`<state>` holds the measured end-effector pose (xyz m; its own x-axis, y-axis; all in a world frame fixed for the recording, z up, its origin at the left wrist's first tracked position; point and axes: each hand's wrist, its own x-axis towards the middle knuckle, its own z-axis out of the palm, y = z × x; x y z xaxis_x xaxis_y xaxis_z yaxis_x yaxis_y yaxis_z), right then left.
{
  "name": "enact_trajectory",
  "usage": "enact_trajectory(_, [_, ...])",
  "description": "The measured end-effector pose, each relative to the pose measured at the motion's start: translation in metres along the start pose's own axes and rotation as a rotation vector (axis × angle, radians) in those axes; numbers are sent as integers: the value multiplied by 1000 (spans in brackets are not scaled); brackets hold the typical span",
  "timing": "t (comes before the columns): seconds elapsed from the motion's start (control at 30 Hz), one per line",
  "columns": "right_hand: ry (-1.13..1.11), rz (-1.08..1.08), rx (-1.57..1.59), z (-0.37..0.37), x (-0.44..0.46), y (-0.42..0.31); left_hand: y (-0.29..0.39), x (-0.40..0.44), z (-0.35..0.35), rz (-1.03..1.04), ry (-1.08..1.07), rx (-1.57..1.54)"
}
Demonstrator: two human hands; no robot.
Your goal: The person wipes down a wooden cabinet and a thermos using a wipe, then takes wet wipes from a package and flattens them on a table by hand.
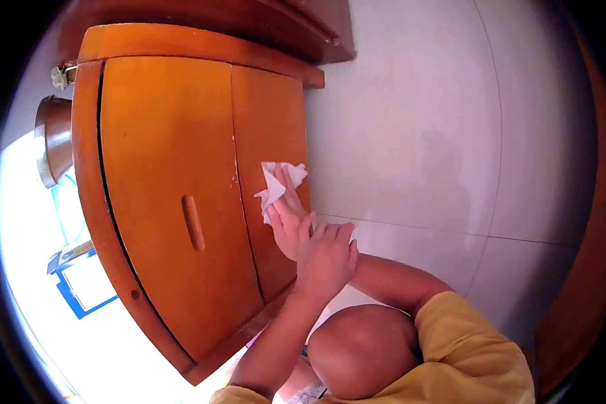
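My right hand (288, 225) holds a crumpled white tissue (273, 188) against the lower front panel of an orange-brown wooden cabinet (165, 135). Parts of the tissue stick out between and around the fingers. Across my right wrist lies my left hand (326, 254), its fingers curled over it; the fingertips are partly hidden. The tissue is close to the panel's bottom edge, beside the floor. A drawer front with a slotted recessed handle (192, 223) sits to the left of both hands. Pale chipped spots mark the seam near the tissue.
Light floor tiles (404, 135) stretch to the right. Dark red furniture (283, 27) stands at the top. On the left are a brown, flared object (55, 141) and a blue-edged item (81, 296) in bright glare. My bent knee (363, 347) is below my hands.
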<state>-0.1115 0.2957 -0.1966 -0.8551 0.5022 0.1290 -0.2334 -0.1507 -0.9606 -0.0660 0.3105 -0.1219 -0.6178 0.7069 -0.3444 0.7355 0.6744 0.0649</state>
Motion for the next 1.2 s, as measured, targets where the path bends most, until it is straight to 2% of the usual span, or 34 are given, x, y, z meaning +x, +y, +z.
enact_trajectory(0.07, [120, -261, -11, 1, 25, 9, -8, 7, -2, 39, -23, 30])
enact_trajectory(0.1, [118, -259, -11, 1, 40, 12, -13, 15, -5, 38, -25, 28])
enact_trajectory(0.17, [168, -253, 5, -10, 73, 2, -17, 42, -18, 74, 145, 17])
enact_trajectory(0.2, [166, -255, 7, -13, 79, -1, -18, 52, -18, 72, 147, 18])
enact_trajectory(0.27, [90, -195, -126, -23, 86, -13, -19, 63, -22, 8, 312, -127])
enact_trajectory(0.33, [-81, -21, 55, -23, 61, -19, -11, 55, -31, -35, 309, -106])
enact_trajectory(0.43, [-66, -24, 0, -11, 9, -30, -1, 28, -29, -56, 264, -72])
enact_trajectory(0.5, [-159, -110, -134, -7, -5, -31, -2, 20, -15, -38, 233, -57])
enact_trajectory(0.6, [-31, -153, -29, 4, 7, -20, -5, 23, -7, -8, 185, -21])
enact_trajectory(0.67, [5, -138, -8, 0, 39, -17, -8, 46, -20, 17, 273, -9])
enact_trajectory(0.73, [73, -211, -393, -24, 78, -37, -19, 74, -39, 53, 318, -15])
enact_trajectory(0.87, [48, -128, -625, -28, 110, -47, -30, 114, -60, 140, 450, -59])
enact_trajectory(0.93, [72, -170, -755, -25, 104, -46, -25, 107, -62, 113, 397, -48])
enact_trajectory(0.97, [77, -167, -754, -26, 96, -48, -20, 99, -61, 88, 345, -32])
enact_trajectory(1.03, [-103, -151, -515, -28, 65, -59, -9, 73, -54, 39, 234, -9])
enact_trajectory(1.07, [-103, -156, -512, -17, 46, -54, -8, 59, -48, 13, 189, 0])
enact_trajectory(1.13, [-120, -92, -288, 11, 13, -36, -12, 33, -38, 36, 158, -37])
enact_trajectory(1.2, [-63, -79, -216, 8, 27, -44, -13, 35, -46, 66, 125, -72])
